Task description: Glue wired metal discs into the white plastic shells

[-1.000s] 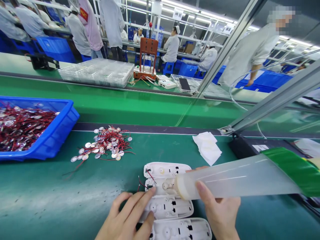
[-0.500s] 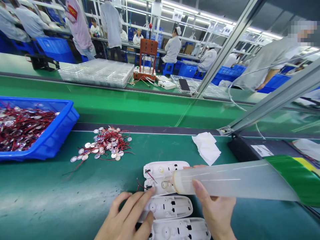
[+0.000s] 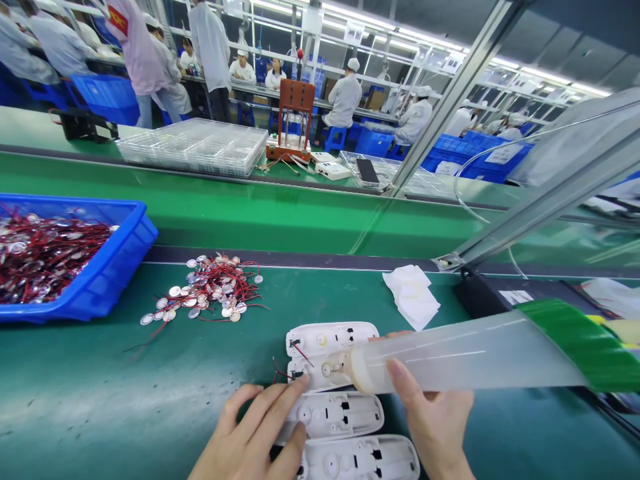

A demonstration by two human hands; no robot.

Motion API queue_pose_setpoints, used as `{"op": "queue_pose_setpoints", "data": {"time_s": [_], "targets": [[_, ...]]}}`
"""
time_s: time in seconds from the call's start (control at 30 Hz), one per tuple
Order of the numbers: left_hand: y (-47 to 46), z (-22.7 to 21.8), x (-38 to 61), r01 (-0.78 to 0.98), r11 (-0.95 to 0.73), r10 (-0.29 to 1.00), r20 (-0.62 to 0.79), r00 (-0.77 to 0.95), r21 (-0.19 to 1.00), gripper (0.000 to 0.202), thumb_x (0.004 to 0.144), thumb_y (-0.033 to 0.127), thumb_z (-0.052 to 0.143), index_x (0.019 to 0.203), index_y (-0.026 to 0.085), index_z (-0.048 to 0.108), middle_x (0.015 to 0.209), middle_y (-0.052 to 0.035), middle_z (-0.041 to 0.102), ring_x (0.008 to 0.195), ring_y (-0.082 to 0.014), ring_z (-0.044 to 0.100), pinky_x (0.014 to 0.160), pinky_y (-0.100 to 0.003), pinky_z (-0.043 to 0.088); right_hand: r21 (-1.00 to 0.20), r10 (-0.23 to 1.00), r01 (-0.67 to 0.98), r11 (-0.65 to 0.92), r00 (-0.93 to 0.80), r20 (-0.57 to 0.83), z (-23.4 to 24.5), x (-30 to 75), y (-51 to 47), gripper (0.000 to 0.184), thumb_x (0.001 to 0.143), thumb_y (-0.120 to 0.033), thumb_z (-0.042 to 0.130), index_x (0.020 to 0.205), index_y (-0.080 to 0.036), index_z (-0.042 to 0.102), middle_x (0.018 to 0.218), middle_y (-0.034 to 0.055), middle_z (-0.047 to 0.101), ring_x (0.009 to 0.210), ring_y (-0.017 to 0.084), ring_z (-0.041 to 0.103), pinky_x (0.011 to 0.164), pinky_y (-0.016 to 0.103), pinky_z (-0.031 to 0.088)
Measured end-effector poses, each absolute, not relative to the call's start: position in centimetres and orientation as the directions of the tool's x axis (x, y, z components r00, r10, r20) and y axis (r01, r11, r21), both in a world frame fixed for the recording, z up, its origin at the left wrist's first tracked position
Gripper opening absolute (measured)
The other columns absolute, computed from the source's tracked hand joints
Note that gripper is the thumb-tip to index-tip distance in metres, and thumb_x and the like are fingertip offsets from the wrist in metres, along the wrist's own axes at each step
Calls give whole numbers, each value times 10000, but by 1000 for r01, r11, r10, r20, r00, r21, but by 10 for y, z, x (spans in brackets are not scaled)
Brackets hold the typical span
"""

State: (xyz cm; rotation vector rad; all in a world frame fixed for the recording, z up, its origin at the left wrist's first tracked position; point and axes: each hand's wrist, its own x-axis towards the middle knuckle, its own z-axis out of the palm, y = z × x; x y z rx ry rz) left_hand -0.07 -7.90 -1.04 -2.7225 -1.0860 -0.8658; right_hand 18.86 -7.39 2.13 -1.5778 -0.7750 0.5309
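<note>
My right hand (image 3: 435,427) is closed around a large translucent glue tube (image 3: 450,363) with a green band at its back end. The tube lies nearly level, and its narrow nozzle end points left over the second white plastic shell (image 3: 313,375). My left hand (image 3: 255,433) rests with fingers apart at the shells' left ends. Its index fingertip touches the second shell, and its thumb lies against the third shell (image 3: 345,415). Farther off lies another shell (image 3: 330,337) with a red wire; closest to me is one more shell (image 3: 360,459). The tube covers part of the second shell.
A blue bin (image 3: 120,267) of red-wired discs stands at left, beside a loose pile of discs (image 3: 215,287). A white tissue (image 3: 413,297) lies beyond the tube. A metal post (image 3: 450,100) rises at right. Clear trays (image 3: 195,143) and co-workers are across the barrier.
The back end of the glue tube has swung slightly toward the left and up. Its nozzle end and my left hand stay almost in place. People in the background have moved.
</note>
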Motion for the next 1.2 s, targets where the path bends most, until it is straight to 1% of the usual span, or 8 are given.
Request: {"op": "queue_pose_setpoints", "data": {"time_s": [0.27,0.37,0.47,0.57,0.73,0.9,1.07,1.2], "targets": [[-74,-9,3,664,-740,603,545,582,110,326,800,471,450,840,183,597,1146,-75,585,1015,-190,510,908,-345,341,-988,743,150,-33,665,76,15,193,-76,461,546,-468,698,792,-101,567,807,89,619,642,89,564,642,170,497],[-76,-10,4,635,-765,573,566,593,108,345,802,493,430,789,192,599,1098,-63,612,982,-179,513,899,-335,299,-996,812,87,5,580,55,6,203,-75,485,534,-426,716,852,-102,546,794,108,623,686,154,607,649,231,525],[-81,-11,0,650,-754,568,594,569,98,275,852,348,371,795,219,607,1056,-42,625,969,-166,500,870,-335,258,-991,819,-62,116,571,60,5,211,-72,496,563,-443,694,905,-135,510,788,87,629,738,207,626,656,317,540],[-88,-12,-11,712,-701,595,583,553,41,288,831,168,333,886,256,602,1016,-29,595,940,-161,475,832,-335,261,-959,746,-171,227,663,59,13,213,-72,490,515,-431,718,853,-141,515,706,53,624,669,204,628,598,306,545],[-93,-14,-25,700,-709,598,447,665,-92,313,755,453,500,977,245,578,1054,-95,534,958,-232,459,776,-351,360,-956,780,-136,261,613,126,21,210,-81,392,602,-419,686,856,-157,542,744,53,635,689,211,633,594,304,554],[-93,-15,-15,712,-702,656,423,625,36,381,683,444,618,966,193,571,1046,-100,539,902,-201,523,686,-308,526,-948,822,-72,309,521,228,11,210,-87,339,655,-390,658,878,-157,553,762,60,636,716,219,636,620,322,554],[-95,-12,-9,729,-681,676,441,591,67,382,693,415,600,1001,191,567,1089,-119,520,934,-215,543,677,-326,563,-984,835,-91,152,545,79,2,205,-96,504,612,-492,652,945,-150,490,812,104,621,747,254,621,619,376,536],[-92,-10,-12,730,-680,673,447,589,61,462,677,531,588,998,199,572,1093,-124,515,942,-220,547,681,-342,568,-990,799,-132,42,600,-46,6,186,-102,659,524,-553,693,996,-176,431,871,80,591,828,209,583,675,289,513]]}}
